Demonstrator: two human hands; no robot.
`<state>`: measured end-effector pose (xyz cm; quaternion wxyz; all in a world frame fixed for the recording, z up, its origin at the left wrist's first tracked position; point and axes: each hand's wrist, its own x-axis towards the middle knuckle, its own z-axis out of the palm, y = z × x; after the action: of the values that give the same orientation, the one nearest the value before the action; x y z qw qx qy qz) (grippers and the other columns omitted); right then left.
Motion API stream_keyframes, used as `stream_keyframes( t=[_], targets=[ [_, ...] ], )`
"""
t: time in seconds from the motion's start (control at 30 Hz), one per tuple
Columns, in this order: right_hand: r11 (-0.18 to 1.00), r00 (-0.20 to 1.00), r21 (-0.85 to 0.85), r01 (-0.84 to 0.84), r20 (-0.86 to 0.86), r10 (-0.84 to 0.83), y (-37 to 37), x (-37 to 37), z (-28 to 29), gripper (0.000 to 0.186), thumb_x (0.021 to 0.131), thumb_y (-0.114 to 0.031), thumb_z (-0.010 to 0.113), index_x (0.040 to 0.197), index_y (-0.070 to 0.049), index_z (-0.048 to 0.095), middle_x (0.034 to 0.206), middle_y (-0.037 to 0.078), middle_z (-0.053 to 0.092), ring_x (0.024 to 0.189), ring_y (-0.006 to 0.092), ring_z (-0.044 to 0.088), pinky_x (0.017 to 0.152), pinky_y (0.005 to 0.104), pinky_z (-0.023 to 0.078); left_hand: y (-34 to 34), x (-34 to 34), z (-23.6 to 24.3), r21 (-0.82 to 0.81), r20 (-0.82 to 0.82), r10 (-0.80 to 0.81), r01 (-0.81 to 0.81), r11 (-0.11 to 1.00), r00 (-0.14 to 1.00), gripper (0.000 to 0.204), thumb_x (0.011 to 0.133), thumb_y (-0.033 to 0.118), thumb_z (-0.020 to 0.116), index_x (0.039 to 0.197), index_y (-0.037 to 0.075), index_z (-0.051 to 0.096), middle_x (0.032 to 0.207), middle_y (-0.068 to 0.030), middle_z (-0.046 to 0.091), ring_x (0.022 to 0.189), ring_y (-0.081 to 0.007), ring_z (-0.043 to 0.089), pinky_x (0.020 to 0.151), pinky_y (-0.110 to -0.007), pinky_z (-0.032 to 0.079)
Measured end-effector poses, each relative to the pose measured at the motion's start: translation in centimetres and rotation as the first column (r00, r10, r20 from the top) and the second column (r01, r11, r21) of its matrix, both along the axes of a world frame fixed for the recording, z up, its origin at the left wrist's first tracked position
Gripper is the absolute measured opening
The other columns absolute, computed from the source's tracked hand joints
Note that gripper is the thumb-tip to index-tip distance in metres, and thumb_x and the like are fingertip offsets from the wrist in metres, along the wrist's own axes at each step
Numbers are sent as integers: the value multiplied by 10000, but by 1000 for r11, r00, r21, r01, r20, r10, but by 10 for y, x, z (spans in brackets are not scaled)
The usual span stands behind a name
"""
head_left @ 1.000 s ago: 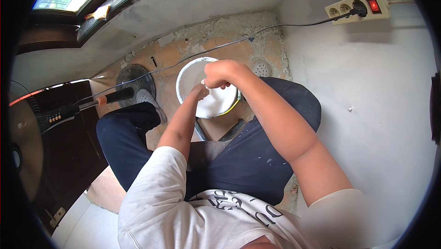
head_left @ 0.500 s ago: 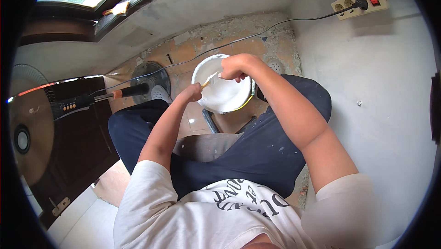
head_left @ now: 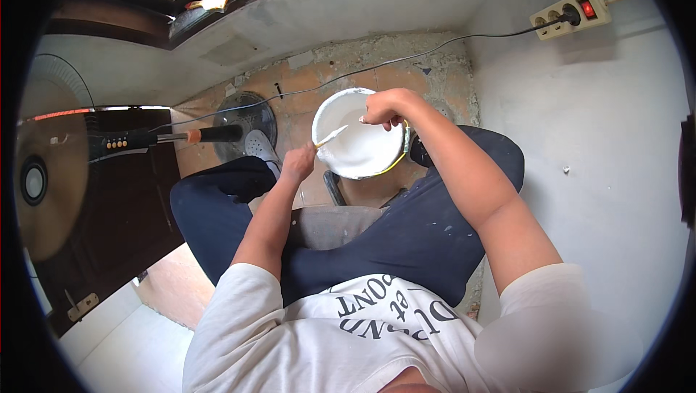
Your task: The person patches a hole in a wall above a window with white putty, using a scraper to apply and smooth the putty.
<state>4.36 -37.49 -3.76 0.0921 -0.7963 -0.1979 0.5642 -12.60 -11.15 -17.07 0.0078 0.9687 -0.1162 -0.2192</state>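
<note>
My left hand (head_left: 297, 162) grips a thin stick-like tool (head_left: 328, 137), its far end coated white, over a round white bucket (head_left: 357, 170) with a yellow handle, holding a white substance. Above the bucket's upper right, my right hand (head_left: 386, 109) has curled fingers with white smears at the tips; I cannot make out anything inside them. The tool's coated end points toward this hand with a gap between. The bucket stands between my bent legs, in front of a dark grey seat-like surface (head_left: 330, 226).
A standing fan (head_left: 58, 175) is at left before a dark wooden panel, its round base (head_left: 243, 103) on worn tiles (head_left: 297, 114). A black cord runs across to a power strip (head_left: 569, 14) on the right wall. A small light item (head_left: 214, 1) lies on the window ledge at upper left.
My left hand and the tool have drawn apart from my right hand, which stays curled above the bucket. The whole view has shifted, with the scene sitting farther right than one second ago.
</note>
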Motion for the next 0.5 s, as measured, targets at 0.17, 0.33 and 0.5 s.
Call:
stream_keyframes(
  t=[0.17, 0.33, 0.5],
  targets=[
    [1000, 1000, -3, -9, -30, 9, 0, 0, -3, 383, 876, -362, 481, 848, -15, 640, 750, 83, 659, 631, 207, 580, 592, 369, 488, -7, -11, -5, -31, -38, 98, -99, 995, 994, 139, 932, 174, 420, 935, 46, 476, 748, -170, 641, 688, -358, 644, 589, -466, 506],
    [1000, 1000, -24, -2, -31, 1, -1, 0, -4, 395, 883, -378, 483, 836, -17, 635, 738, 79, 656, 609, 206, 573, 583, 369, 487, -8, -13, -9, -91, -47, 134, -138, 986, 990, 139, 928, 169, 413, 940, 46, 475, 773, -183, 645, 710, -382, 643, 619, -486, 507],
    [1000, 999, -8, 8, -41, -8, 0, 1, -3, 391, 880, -373, 485, 836, -15, 635, 730, 81, 654, 605, 202, 572, 580, 368, 488, -10, -12, -13, -70, -68, 107, -111, 991, 992, 155, 936, 174, 430, 982, 26, 443, 746, -201, 637, 702, -371, 641, 572, -488, 492]
  ],
)
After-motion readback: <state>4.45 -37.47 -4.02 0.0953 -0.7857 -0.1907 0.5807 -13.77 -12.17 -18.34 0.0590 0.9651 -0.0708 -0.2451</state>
